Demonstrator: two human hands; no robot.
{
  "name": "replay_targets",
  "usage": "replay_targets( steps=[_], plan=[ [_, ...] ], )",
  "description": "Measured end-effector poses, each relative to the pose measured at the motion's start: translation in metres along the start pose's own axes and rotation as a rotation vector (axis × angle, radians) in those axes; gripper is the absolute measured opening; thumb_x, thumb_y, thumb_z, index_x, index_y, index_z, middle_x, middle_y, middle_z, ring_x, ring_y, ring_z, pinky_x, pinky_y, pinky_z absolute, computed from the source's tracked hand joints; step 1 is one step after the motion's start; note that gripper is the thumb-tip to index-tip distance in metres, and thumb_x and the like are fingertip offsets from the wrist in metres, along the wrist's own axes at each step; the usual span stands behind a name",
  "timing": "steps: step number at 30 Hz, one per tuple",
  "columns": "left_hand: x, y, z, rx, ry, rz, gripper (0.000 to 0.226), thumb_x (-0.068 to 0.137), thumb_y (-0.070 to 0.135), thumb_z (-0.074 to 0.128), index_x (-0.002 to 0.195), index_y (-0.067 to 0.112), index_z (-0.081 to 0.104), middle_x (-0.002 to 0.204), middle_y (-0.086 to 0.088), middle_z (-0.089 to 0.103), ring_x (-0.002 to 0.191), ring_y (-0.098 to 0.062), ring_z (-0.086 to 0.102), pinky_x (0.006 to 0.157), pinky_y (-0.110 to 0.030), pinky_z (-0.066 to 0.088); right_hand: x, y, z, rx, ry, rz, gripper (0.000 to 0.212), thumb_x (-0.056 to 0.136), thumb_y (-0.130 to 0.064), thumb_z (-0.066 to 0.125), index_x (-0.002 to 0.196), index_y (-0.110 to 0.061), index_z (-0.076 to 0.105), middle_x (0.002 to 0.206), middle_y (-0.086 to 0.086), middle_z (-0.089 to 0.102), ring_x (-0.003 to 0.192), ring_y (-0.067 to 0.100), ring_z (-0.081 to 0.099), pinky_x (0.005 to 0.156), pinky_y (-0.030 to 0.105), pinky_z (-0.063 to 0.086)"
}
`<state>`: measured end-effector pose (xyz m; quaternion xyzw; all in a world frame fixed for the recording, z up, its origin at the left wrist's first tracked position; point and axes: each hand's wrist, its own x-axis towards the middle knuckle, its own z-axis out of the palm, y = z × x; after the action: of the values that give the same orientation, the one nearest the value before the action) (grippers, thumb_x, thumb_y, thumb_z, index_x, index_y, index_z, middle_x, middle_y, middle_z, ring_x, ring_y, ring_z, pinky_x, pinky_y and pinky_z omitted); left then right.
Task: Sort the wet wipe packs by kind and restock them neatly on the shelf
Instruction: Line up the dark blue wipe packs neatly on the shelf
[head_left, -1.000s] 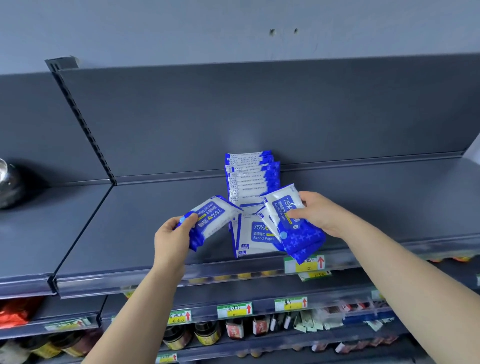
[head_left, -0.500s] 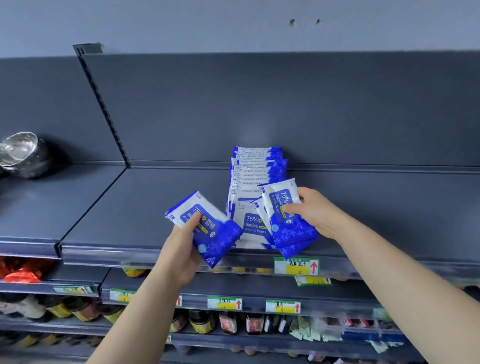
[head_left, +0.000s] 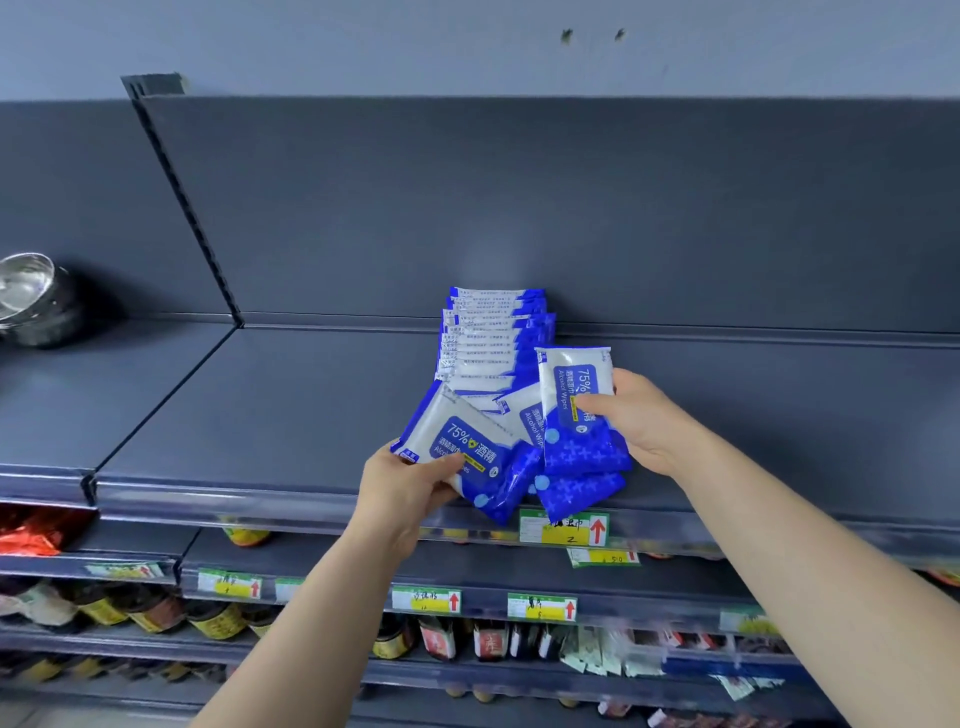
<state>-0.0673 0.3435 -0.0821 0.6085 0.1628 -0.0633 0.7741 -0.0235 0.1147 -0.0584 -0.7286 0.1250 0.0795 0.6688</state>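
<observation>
A row of several blue-and-white alcohol wipe packs (head_left: 491, 338) stands front to back on the dark grey shelf (head_left: 291, 410), reaching its back panel. My left hand (head_left: 410, 488) grips one tilted pack (head_left: 462, 441) by its lower left corner at the front of the row. My right hand (head_left: 636, 415) holds an upright pack (head_left: 574, 395) on the right side, thumb across its label. Behind it a second blue pack (head_left: 579, 491) sticks out below; whether my right hand holds it too is unclear. Another pack (head_left: 530, 423) shows between the two held ones.
A price tag with a red arrow (head_left: 563, 530) hangs on the shelf's front rail. A shiny metal pot (head_left: 31, 296) sits on the neighbouring shelf at far left. Lower shelves carry jars (head_left: 208, 618) and small bottles (head_left: 488, 639). Red packaging (head_left: 26, 538) lies lower left.
My left hand has carried its pack to the right, up against the front of the row. My right hand has turned its pack more upright. The camera view has shifted slightly.
</observation>
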Motion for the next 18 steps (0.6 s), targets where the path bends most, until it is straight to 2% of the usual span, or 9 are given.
replay_targets(
  steps=[4,7,10,13,15,18],
  plan=[
    [0.009,-0.005,0.012,-0.067,0.122,0.033,0.021,0.08,-0.002,0.073,0.094,0.007,0.059,0.09,-0.011,0.072,0.072,-0.02,0.073,0.054,-0.027,0.058,-0.004,-0.004,-0.014,0.141,0.124,-0.07,0.025,0.094,-0.012,0.059,0.118,-0.008,0.056,0.107,0.012,0.068,0.094,0.025,0.068,0.087,0.047,0.054],
    [0.012,-0.007,0.023,-0.103,0.176,0.045,0.021,0.081,-0.001,0.072,0.094,0.007,0.059,0.089,-0.009,0.07,0.073,-0.018,0.07,0.053,-0.025,0.058,-0.008,-0.001,-0.017,0.237,0.09,-0.067,0.026,0.093,-0.012,0.059,0.119,-0.008,0.056,0.109,0.011,0.068,0.099,0.027,0.067,0.091,0.049,0.052],
    [0.014,-0.013,0.028,-0.056,0.198,0.082,0.021,0.083,0.005,0.072,0.089,0.015,0.055,0.09,-0.005,0.07,0.078,-0.017,0.07,0.07,-0.034,0.06,-0.011,0.005,-0.008,0.254,0.065,-0.076,0.024,0.093,-0.012,0.059,0.118,-0.009,0.056,0.108,0.01,0.069,0.098,0.026,0.068,0.089,0.049,0.053],
    [0.012,-0.014,0.026,0.009,0.136,0.105,0.014,0.089,0.015,0.065,0.094,0.017,0.052,0.094,-0.004,0.072,0.086,-0.019,0.071,0.084,-0.041,0.057,-0.008,0.008,-0.002,0.14,0.063,-0.079,0.027,0.091,-0.013,0.063,0.117,-0.012,0.055,0.108,0.009,0.068,0.096,0.023,0.069,0.085,0.046,0.056],
    [0.011,-0.009,0.023,0.039,0.075,0.096,0.001,0.094,0.017,0.053,0.094,0.016,0.052,0.092,-0.001,0.071,0.079,-0.015,0.068,0.08,-0.034,0.055,-0.006,0.01,0.0,0.064,0.059,-0.069,0.028,0.089,-0.015,0.066,0.115,-0.016,0.054,0.108,0.006,0.068,0.095,0.021,0.068,0.084,0.045,0.057],
    [0.012,-0.001,0.013,0.225,0.019,0.114,0.011,0.095,0.014,0.045,0.094,0.015,0.056,0.087,-0.001,0.067,0.069,-0.015,0.059,0.068,-0.028,0.049,-0.004,0.013,0.0,0.002,0.068,-0.059,0.029,0.088,-0.016,0.067,0.113,-0.02,0.054,0.106,0.002,0.067,0.096,0.019,0.068,0.081,0.042,0.058]
  ],
)
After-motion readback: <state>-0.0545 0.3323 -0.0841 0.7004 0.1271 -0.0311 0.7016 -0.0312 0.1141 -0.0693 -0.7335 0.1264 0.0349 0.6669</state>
